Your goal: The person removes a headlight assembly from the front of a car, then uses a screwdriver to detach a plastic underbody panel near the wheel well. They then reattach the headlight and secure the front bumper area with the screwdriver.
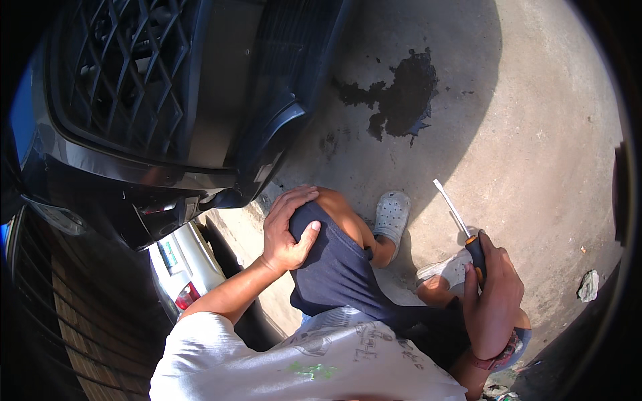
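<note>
My right hand [496, 294] is closed around the black and orange handle of a screwdriver [457, 214]; its bare metal shaft points up and away from me, clear of any surface. My left hand [290, 228] rests on my bent knee, its fingers spread over the edge of my dark shorts [334, 274] with nothing in them. To the left of that knee stands the front of a dark car [214, 87], its bumper and mesh grille [127, 73] facing me at an angle.
A dark wet stain [404, 93] marks the concrete floor ahead. My feet are in pale clogs [392, 217]. Behind my left arm is a white car [194, 267] with a red tail light. A crumpled pale scrap [588, 286] lies at the right, and dark bars [47, 321] stand at the lower left.
</note>
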Demonstrator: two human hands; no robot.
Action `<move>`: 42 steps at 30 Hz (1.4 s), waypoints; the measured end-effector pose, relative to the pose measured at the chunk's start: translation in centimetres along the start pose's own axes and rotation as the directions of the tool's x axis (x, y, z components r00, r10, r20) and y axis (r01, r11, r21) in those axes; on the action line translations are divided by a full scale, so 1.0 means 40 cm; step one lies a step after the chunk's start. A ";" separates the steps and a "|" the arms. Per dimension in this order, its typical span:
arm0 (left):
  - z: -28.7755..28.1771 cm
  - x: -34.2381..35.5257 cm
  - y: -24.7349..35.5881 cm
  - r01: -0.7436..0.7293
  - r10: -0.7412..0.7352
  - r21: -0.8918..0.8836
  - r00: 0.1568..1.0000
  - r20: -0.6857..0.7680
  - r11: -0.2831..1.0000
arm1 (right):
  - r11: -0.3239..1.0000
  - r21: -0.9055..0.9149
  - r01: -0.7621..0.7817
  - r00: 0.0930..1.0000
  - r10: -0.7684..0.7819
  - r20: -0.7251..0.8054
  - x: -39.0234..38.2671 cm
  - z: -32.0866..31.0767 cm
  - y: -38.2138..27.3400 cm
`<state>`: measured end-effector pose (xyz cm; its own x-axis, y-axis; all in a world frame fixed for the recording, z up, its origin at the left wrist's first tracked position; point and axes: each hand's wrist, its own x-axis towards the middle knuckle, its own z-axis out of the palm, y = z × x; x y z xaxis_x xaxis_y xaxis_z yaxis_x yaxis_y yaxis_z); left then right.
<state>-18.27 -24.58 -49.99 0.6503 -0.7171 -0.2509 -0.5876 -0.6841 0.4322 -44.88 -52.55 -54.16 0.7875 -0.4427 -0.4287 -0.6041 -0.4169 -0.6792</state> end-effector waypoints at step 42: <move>0.146 0.380 -0.083 0.231 0.292 0.784 0.838 -0.461 0.576 | 0.877 0.197 0.439 0.892 -0.451 0.019 0.112 0.010 0.016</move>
<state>-9.25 -33.97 -60.30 0.5956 -0.7391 0.3148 -0.5658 -0.6641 -0.4887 -41.68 -54.47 -56.75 0.9774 -0.1924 -0.0875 -0.1601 -0.4034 -0.9009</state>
